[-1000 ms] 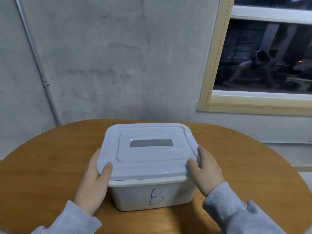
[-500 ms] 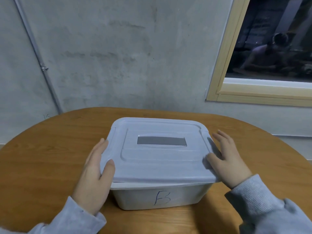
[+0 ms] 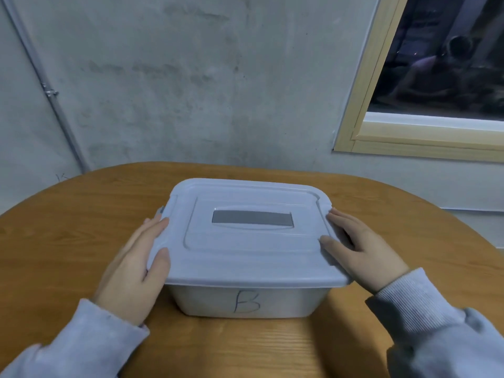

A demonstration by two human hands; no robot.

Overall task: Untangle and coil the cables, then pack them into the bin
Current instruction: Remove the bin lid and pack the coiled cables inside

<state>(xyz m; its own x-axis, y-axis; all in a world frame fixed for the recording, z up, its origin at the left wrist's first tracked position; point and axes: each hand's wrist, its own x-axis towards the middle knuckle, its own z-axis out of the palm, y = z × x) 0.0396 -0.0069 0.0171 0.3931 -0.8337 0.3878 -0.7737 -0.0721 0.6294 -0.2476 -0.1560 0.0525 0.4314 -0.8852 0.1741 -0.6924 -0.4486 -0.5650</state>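
Observation:
A white plastic bin [image 3: 245, 301] marked "B" on its front stands in the middle of the round wooden table [image 3: 81, 214]. A pale blue lid [image 3: 245, 257] with a grey handle strip [image 3: 252, 219] covers it. My left hand [image 3: 133, 268] lies along the lid's left edge, fingers straight and thumb on top of the lid. My right hand [image 3: 362, 249] lies along the right edge in the same way, thumb on the lid's rim. No cables are visible; the bin's inside is hidden by the lid.
A grey concrete wall rises behind the table, with a thin metal pipe [image 3: 54, 105] at the left. A wood-framed window [image 3: 409, 137] is at the upper right. Bare tabletop surrounds the bin on all sides.
The view has shifted and moved closer to the bin. Both hands have straightened along the lid's side edges; the right hand slid a little farther back.

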